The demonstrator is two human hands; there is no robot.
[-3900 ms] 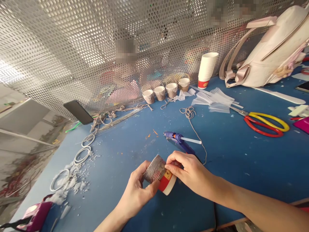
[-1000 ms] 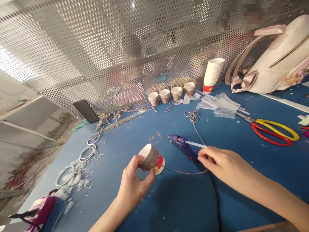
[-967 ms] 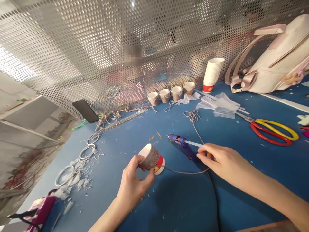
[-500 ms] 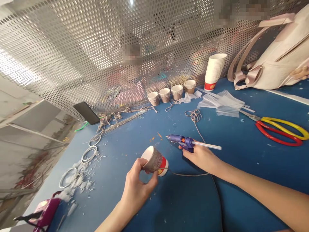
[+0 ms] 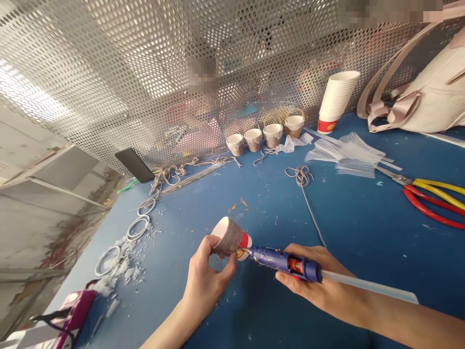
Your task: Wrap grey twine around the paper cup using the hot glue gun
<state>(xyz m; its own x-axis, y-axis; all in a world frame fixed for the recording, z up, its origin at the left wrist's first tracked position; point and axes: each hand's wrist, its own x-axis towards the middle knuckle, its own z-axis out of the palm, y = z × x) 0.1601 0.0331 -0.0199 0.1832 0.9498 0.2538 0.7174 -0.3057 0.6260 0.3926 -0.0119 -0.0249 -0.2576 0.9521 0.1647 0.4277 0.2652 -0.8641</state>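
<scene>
My left hand (image 5: 210, 271) grips a paper cup (image 5: 229, 237) tilted on its side, its white mouth toward the upper left. Grey-brown cord wraps the cup's upper part, while a red band and white base show bare at the other end. In my right hand (image 5: 319, 281) is a blue glue gun (image 5: 279, 259) with a long translucent glue stick (image 5: 370, 286) out of its back. The gun's nozzle meets the cup's red part, at the edge of the cord. A strand of cord (image 5: 311, 213) runs from a loose tangle down toward my right hand, which hides its lower part.
Several cord-wrapped cups with handles (image 5: 272, 135) line the perforated metal screen (image 5: 145, 72). Right of them are stacked paper cups (image 5: 336, 102), clear strips (image 5: 352, 152), red-and-yellow-handled scissors (image 5: 432, 194) and a bag (image 5: 432, 92). Rings (image 5: 138, 228), a phone (image 5: 134, 165) and a purple power strip (image 5: 76, 315) lie left.
My right hand has brought the glue gun down and toward me, its nozzle now at the cup. My left hand still holds the cup in nearly the same place. The view has shifted slightly.
</scene>
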